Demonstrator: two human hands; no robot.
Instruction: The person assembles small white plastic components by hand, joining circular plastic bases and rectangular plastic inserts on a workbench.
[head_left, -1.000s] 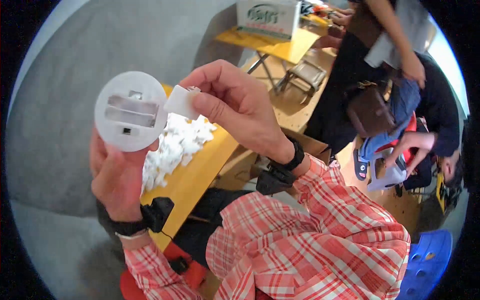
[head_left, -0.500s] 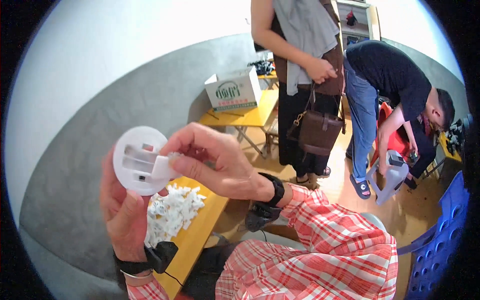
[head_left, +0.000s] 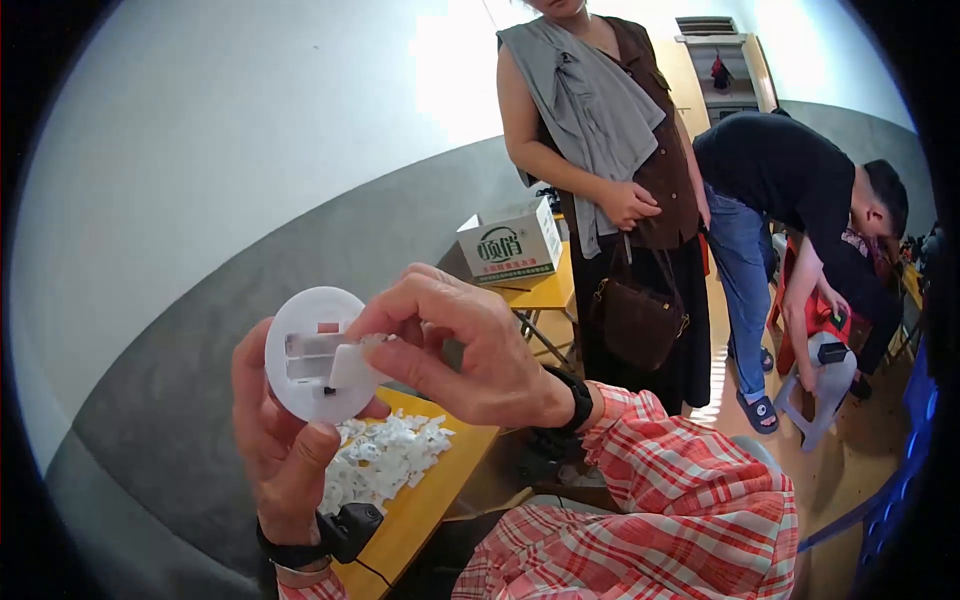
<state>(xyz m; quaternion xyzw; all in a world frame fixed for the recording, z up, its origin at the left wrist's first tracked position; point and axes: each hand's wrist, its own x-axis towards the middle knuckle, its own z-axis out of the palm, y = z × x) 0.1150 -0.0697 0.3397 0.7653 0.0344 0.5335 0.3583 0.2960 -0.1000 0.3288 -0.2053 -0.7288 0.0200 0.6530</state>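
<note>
A round white plastic disc (head_left: 308, 357) is held up in front of me, its face toward me. It has a recessed compartment with two slots, a small square opening and a small dark switch. Around its lower left edge curl the fingers and thumb of my left hand (head_left: 280, 450). My right hand (head_left: 465, 350) pinches a small white plastic cover (head_left: 350, 368) between thumb and fingers, against the disc's right side, partly over the compartment. Beneath the hands, a pile of small white plastic pieces (head_left: 392, 455) lies on a yellow table (head_left: 455, 470).
A person with a brown handbag (head_left: 645, 330) stands ahead beside another yellow table (head_left: 545, 292) bearing a white carton (head_left: 510, 245). To the right, a second person bends over a grey plastic stool (head_left: 825, 395). A blue plastic chair (head_left: 890, 500) is at the far right.
My view has tilted upward, so the room sits lower in the picture. The cover is now tilted at a different angle against the disc; both hands keep their holds.
</note>
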